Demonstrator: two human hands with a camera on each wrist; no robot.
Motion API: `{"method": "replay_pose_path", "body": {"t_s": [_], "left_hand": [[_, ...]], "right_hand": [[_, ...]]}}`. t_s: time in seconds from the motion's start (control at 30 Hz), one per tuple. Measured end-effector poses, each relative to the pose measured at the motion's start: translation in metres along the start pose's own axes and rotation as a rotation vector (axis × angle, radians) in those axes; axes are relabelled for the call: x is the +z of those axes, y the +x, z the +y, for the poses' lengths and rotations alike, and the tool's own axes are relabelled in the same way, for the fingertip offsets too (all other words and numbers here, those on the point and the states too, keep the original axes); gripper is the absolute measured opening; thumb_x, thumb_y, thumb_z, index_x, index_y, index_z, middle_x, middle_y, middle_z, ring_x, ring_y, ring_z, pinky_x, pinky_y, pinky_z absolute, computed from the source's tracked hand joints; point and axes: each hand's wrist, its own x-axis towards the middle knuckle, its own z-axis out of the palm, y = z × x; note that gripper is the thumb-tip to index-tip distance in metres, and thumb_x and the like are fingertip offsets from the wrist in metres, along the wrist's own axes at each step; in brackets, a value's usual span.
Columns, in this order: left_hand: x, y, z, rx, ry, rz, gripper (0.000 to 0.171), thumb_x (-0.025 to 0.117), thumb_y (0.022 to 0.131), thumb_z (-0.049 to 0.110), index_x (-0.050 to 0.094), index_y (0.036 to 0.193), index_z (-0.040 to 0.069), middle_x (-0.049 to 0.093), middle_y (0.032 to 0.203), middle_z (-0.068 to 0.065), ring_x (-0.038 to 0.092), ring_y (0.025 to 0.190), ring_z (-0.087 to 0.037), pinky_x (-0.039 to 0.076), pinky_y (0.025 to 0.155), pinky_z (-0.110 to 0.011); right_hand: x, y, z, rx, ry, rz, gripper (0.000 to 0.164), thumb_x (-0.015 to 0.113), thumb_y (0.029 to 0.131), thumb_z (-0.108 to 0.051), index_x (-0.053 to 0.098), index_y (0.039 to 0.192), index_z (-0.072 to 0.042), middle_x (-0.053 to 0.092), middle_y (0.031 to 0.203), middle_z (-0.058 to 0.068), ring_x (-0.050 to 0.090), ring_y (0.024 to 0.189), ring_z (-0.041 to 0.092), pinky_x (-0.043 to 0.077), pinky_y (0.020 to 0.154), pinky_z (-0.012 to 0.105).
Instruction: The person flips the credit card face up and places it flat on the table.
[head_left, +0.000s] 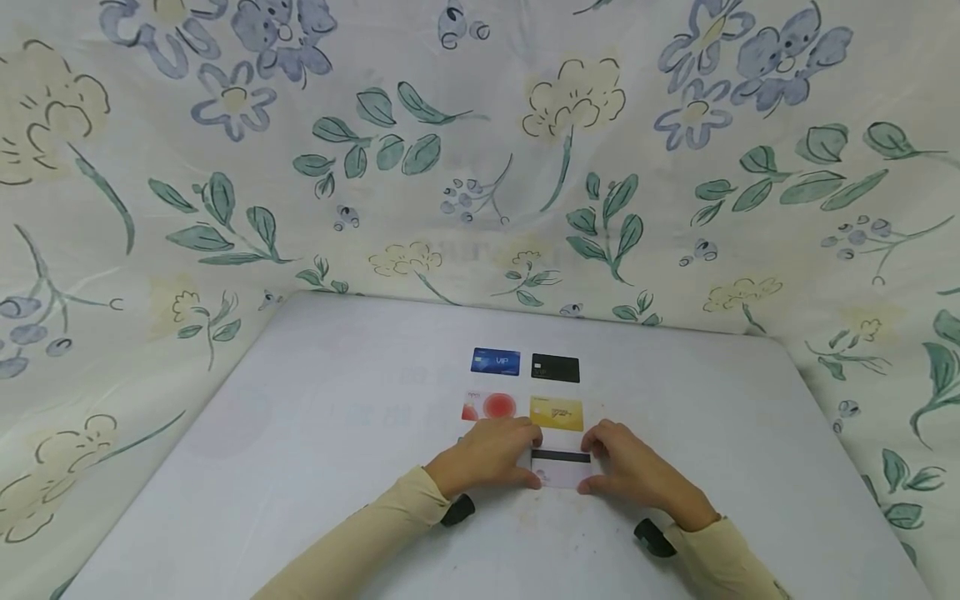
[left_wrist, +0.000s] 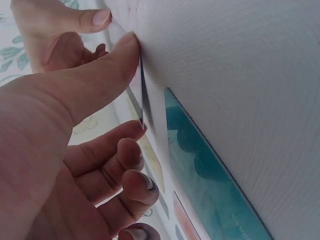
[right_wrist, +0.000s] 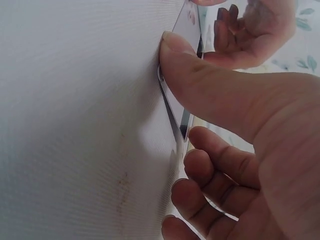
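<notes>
A whitish card (head_left: 561,473) with a dark magnetic stripe across its upper part lies between both hands, close over the table. My left hand (head_left: 491,454) pinches its left edge, thumb at the near corner and a fingertip at the far one. On the opposite edge my right hand (head_left: 633,468) pinches it the same way; in the right wrist view the card (right_wrist: 189,30) tilts slightly off the table surface. Beneath the left hand lies a teal card (left_wrist: 205,172), mostly hidden in the head view.
Beyond the hands, a red-and-white card (head_left: 487,405) and a yellow card (head_left: 557,413) lie side by side. Behind them are a blue VIP card (head_left: 496,362) and a black card (head_left: 555,368). The white table (head_left: 337,400) meets a flowered cloth (head_left: 480,150) at its back edge.
</notes>
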Motion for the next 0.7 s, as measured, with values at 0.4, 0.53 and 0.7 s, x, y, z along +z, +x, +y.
{"method": "replay_pose_path", "body": {"t_s": [0.4, 0.53, 0.7], "left_hand": [[0.0013, -0.0007, 0.0011, -0.001, 0.025, 0.013, 0.052, 0.087, 0.080, 0.046, 0.069, 0.119, 0.016, 0.072, 0.104, 0.005, 0.057, 0.083, -0.007, 0.052, 0.074, -0.019], [0.0011, -0.0011, 0.0016, -0.009, 0.031, 0.004, 0.052, 0.087, 0.080, 0.047, 0.070, 0.119, 0.016, 0.071, 0.103, 0.005, 0.057, 0.082, -0.007, 0.051, 0.073, -0.019], [0.0005, -0.0023, 0.0014, -0.014, 0.030, -0.005, 0.052, 0.086, 0.081, 0.048, 0.070, 0.120, 0.017, 0.072, 0.106, 0.005, 0.058, 0.084, -0.007, 0.053, 0.076, -0.020]], "right_hand": [[-0.0033, -0.0045, -0.0027, 0.005, -0.047, -0.006, 0.054, 0.096, 0.069, -0.032, 0.067, 0.111, -0.012, 0.060, 0.098, -0.005, 0.051, 0.093, 0.012, 0.051, 0.088, 0.036], [-0.0047, -0.0054, -0.0022, -0.020, -0.045, -0.008, 0.058, 0.097, 0.069, -0.031, 0.067, 0.114, -0.010, 0.061, 0.100, -0.004, 0.051, 0.093, 0.012, 0.051, 0.089, 0.036], [-0.0057, -0.0060, -0.0001, -0.049, -0.056, -0.006, 0.060, 0.096, 0.070, -0.033, 0.066, 0.116, -0.010, 0.061, 0.101, -0.005, 0.051, 0.094, 0.012, 0.051, 0.088, 0.035]]}}
